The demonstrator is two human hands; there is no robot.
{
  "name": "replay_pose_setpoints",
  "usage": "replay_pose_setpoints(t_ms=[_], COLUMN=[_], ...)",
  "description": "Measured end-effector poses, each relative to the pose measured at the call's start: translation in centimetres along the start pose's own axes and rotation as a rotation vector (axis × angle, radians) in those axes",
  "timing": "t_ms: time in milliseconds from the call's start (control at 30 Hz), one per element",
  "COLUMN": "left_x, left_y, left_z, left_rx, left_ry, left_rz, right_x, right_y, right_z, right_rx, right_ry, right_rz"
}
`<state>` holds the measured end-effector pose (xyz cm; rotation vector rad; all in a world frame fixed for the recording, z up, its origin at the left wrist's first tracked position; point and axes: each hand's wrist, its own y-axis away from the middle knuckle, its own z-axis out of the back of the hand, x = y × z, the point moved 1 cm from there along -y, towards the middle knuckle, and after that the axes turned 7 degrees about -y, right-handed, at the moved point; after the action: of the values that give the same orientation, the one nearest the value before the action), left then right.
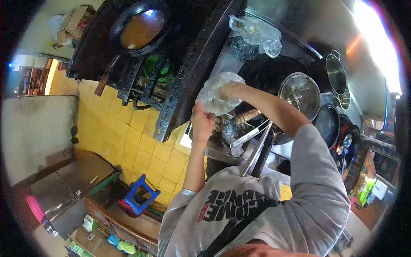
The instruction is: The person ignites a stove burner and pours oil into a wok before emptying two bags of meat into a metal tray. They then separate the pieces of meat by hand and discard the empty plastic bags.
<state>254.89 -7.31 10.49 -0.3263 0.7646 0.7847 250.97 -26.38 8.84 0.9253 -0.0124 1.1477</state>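
Observation:
A clear plastic bag [217,96] is held up in front of me, over the edge between the dark stove and the steel counter. The fingers of my left hand [202,124] grip its lower left side. My right hand [232,91] reaches into the bag from the right, its fingers hidden in the crumpled plastic. What lies inside cannot be made out. Just below the bag are a wooden handle [247,116] and metal tongs [249,136]. A round mesh strainer [303,95] sits close to my right forearm.
A wok [114,32] with brown liquid stands on the stove at upper left, its wooden handle pointing down. Another plastic bag [272,36] lies at the back of the counter. Steel pots [336,73] and dark pans [327,124] crowd the right. A blue stool [141,195] stands on yellow tiles.

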Motion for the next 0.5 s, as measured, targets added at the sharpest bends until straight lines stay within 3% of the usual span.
replay_pose_setpoints(t_ms=[67,100,133,167,200,267,333,400,500], left_x=[0.2,-0.2,-0.5,-0.2,-0.2,-0.5,0.7,-0.1,-0.3], left_y=[-0.3,-0.3,-0.4,-0.6,-0.8,-1.2,-1.4,-1.6,-1.3], left_z=[0.1,0.4,0.9,1.0,1.5,2.3,1.4,2.0,2.2], left_rx=[0.028,0.035,0.041,0.165,0.152,0.161,0.192,0.289,0.331], left_ry=[-0.067,-0.019,0.026,0.066,0.074,0.077,0.01,-0.033,-0.033], left_rz=[0.006,-0.027,-0.056,0.036,0.054,-0.237,-0.23,-0.159,-0.111], right_x=[2.3,3.9,5.0,5.4,5.9,8.0,8.8,7.7,8.1], right_y=[1.6,3.2,5.8,8.3,9.9,12.4,13.4,12.0,11.4], right_z=[1.5,1.8,1.9,1.7,1.0,0.7,-0.2,-4.1,-3.9], right_rx=[0.04,-0.039,-0.227,-0.409,-0.418,-0.381,0.071,0.027,-0.083], right_ry=[0.137,0.168,0.129,0.08,0.08,0.037,-0.049,-0.047,-0.098], right_rz=[-0.014,-0.054,0.168,0.392,0.389,0.326,0.254,0.268,0.309])
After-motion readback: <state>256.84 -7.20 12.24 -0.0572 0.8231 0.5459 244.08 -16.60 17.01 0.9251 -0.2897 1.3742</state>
